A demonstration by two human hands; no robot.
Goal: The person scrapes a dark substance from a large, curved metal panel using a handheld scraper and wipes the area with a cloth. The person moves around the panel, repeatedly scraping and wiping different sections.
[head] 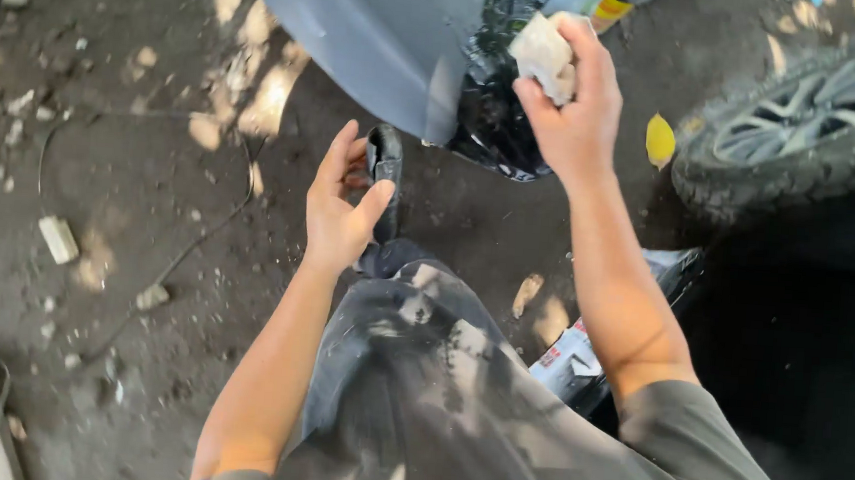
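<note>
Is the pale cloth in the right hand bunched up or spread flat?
Bunched up: the right hand grips the cloth as a crumpled wad.

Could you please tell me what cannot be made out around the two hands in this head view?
- Grey panel: cut off by the top edge.
- Pale wad: partly covered by the right hand; its material is unclear.
- Small black part: the left hand hides its near side.
- Wheel: cut off at the right edge.
</note>
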